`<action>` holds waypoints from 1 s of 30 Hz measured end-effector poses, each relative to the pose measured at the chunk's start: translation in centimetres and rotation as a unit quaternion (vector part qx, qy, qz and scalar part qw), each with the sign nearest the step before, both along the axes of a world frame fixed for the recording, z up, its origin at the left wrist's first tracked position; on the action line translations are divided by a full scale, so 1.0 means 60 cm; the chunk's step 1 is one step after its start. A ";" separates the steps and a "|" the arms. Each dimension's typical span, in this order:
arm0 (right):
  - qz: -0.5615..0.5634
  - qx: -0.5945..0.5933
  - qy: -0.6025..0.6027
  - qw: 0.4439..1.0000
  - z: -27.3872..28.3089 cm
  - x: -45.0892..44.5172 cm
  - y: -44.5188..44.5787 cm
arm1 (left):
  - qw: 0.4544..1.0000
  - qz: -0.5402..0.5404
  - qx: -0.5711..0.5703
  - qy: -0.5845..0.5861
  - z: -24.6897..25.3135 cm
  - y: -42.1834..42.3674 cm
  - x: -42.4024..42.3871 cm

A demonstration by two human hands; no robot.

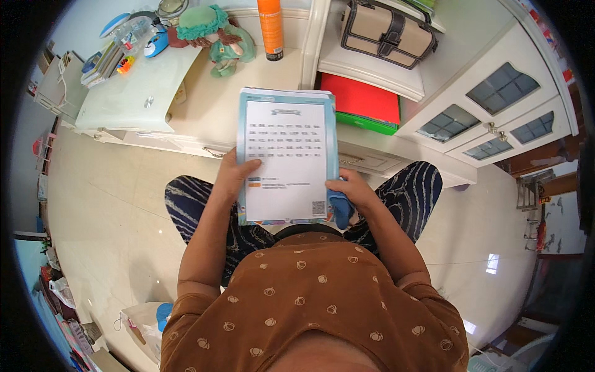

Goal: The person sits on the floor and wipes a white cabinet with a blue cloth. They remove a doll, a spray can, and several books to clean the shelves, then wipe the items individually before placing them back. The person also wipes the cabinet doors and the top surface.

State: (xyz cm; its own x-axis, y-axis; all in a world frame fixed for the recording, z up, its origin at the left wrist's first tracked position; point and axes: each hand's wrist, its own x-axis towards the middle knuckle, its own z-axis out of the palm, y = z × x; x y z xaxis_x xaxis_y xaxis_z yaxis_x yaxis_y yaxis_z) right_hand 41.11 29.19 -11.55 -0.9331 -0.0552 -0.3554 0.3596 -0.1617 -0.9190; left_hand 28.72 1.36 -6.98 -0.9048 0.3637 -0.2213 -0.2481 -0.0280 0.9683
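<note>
A stack of papers or booklets (286, 200) with a blue-bordered printed page on top is held up over my lap. My left hand (236, 173) grips its left edge, thumb lying on the page. At the lower right edge, my right hand (351, 186) grips the stack with the thumb on top. A blue cloth (341, 209) hangs from that same hand, beside and partly behind the papers. The fingers of both hands are mostly hidden under the stack. The page bears rows of printed writing and a printed code.
Ahead is a cream desk (279, 74) with a doll (228, 42), an orange spray can (271, 30) and a glass-topped stand (139, 93). Right of them, a beige handbag (388, 35) rests on a shelf above a red folder (360, 97) in a green box (365, 123). A plastic bag (146, 325) lies on the floor.
</note>
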 end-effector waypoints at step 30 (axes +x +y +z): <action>-0.147 0.031 -0.071 0.986 -0.042 -0.121 0.315 | 0.897 0.100 -0.221 0.369 -0.189 0.266 -0.098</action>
State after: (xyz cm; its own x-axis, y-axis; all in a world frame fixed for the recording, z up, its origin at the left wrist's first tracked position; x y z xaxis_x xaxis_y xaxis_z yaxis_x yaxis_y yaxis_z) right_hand 33.83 48.12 -14.09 -0.8463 0.2372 -0.4769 0.4304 -0.2230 -0.8747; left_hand 22.84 17.34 -18.31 -0.9013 0.2024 0.3829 0.4331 0.4270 0.7937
